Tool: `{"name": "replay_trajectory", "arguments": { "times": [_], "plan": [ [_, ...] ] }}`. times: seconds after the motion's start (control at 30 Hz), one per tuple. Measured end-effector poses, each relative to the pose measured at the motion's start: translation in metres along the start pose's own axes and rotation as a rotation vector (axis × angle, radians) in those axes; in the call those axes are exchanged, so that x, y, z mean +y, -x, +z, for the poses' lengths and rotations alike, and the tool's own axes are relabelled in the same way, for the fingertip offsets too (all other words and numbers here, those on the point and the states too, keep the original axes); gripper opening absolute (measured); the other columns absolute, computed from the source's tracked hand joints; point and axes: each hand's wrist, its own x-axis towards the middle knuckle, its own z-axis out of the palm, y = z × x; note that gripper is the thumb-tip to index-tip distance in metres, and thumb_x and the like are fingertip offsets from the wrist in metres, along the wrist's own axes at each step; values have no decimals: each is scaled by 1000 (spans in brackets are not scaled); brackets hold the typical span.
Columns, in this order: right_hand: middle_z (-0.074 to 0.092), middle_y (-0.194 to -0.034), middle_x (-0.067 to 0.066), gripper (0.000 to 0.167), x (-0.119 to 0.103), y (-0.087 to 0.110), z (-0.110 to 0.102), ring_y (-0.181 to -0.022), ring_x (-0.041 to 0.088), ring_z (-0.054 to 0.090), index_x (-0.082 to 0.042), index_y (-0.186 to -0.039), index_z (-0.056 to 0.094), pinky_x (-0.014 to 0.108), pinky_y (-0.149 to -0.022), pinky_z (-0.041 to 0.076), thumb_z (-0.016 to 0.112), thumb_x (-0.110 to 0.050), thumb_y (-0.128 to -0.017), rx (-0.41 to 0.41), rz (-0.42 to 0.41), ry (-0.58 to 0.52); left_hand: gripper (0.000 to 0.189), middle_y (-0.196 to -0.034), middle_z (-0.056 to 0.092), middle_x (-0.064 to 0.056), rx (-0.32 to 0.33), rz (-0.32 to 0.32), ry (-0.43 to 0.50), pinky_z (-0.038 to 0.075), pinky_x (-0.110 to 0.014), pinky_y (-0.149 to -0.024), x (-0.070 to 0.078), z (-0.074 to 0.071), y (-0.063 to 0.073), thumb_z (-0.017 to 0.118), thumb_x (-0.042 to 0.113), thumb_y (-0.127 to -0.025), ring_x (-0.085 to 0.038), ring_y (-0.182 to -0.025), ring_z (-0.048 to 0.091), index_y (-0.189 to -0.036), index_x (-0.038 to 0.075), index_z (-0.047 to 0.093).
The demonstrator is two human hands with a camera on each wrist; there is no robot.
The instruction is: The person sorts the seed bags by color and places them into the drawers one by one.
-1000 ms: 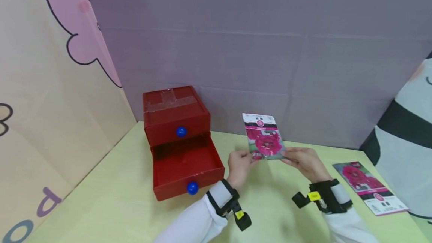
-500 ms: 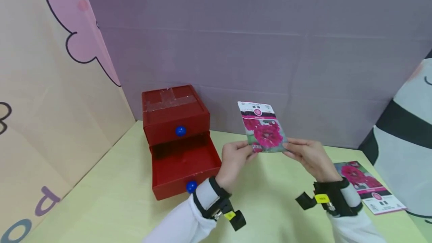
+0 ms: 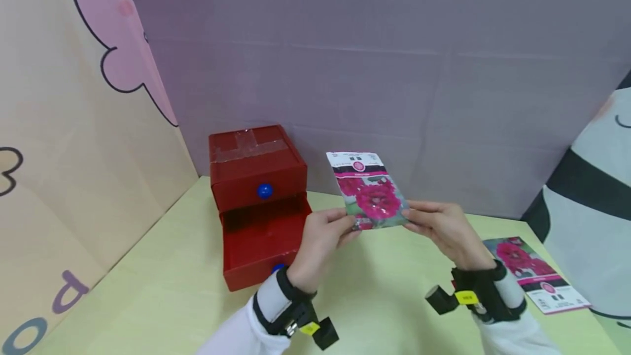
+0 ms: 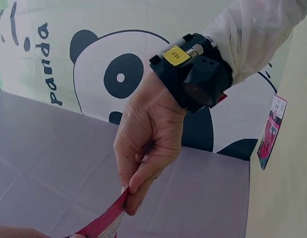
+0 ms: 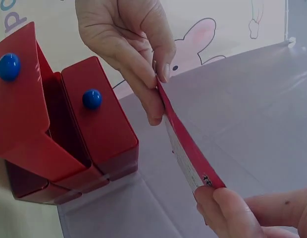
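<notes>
A seed packet (image 3: pixel 372 190) printed with pink flowers is held up above the table, its white end pointing away. My left hand (image 3: pixel 322 242) pinches its near left corner between thumb and fingers. At the near right corner my right hand (image 3: pixel 448 232) pinches it the same way. Edge-on in the right wrist view, the packet (image 5: pixel 188 148) spans between both hands. Behind my left hand stands a red two-drawer box (image 3: pixel 258 169). Its lower drawer (image 3: pixel 261 240) is pulled out and shows a bare inside, with the blue knob partly hidden by my wrist.
A second flower packet (image 3: pixel 537 273) lies on the table at the right, partly behind my right wrist. The upper drawer's blue knob (image 3: pixel 265 191) faces me. A grey cloth wall (image 3: pixel 365 70) rises behind the pale yellow table (image 3: pixel 162 278), with printed cloths at both sides.
Both hands rose slightly with the packet, then shifted it left toward the drawer box. My left forearm now covers more of the open drawer's front. The second packet has stayed put.
</notes>
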Motion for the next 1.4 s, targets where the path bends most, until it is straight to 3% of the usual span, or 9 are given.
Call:
{"name": "replay_trajectory", "arguments": {
  "times": [0.13,0.23,0.57,0.9,1.1,1.27,1.4],
  "plan": [
    [55,-113,11,51,-1,0,5,-86,5,62,16,-131,33,24,-80,51,54,-6,-90,-2,-2,11,25,-99,67,-13,-4,-2,20,52,-26,-78,1,-3,7,58,11,-89,-18,-81,65,-110,-1,65],
    [61,-98,0,50,-2,0,9,-83,7,63,16,-129,37,24,-77,52,58,-6,-88,-3,-6,20,26,-101,66,-14,-7,-14,47,52,-28,-79,1,-4,14,57,10,-89,-18,-83,65,-110,-3,64],
    [60,-108,10,45,1,-6,20,-82,12,63,14,-123,47,27,-77,53,61,-9,-87,-33,-2,128,29,-101,65,-11,10,-89,39,52,-27,-79,-1,-11,31,59,12,-88,-14,-78,61,-113,-2,62],
    [65,-102,9,44,10,-15,34,-78,15,63,11,-120,53,27,-75,54,63,-15,-86,-109,-2,201,32,-107,64,-16,51,-94,109,52,-28,-80,-15,-18,45,61,8,-86,-15,-84,62,-114,-8,58],
    [67,-94,8,40,15,-15,36,-70,13,63,12,-116,56,25,-71,54,64,-13,-85,-98,-51,165,33,-106,64,-16,-31,-86,93,52,-28,-80,-20,-25,38,61,7,-86,-15,-84,62,-114,-10,58],
    [68,-89,6,38,24,-26,41,-69,12,63,13,-113,57,25,-70,54,63,-12,-85,-183,-55,172,34,-104,64,-18,-13,-68,125,52,-28,-78,-29,-31,40,60,3,-86,-14,-84,63,-114,-15,54],
    [69,-90,7,38,30,-32,46,-70,12,63,11,-113,58,26,-72,54,64,-13,-85,-206,-48,176,34,-101,65,-17,5,-53,150,53,-25,-75,-34,-36,39,58,1,-86,-11,-80,64,-114,-17,52]
  ]
}}
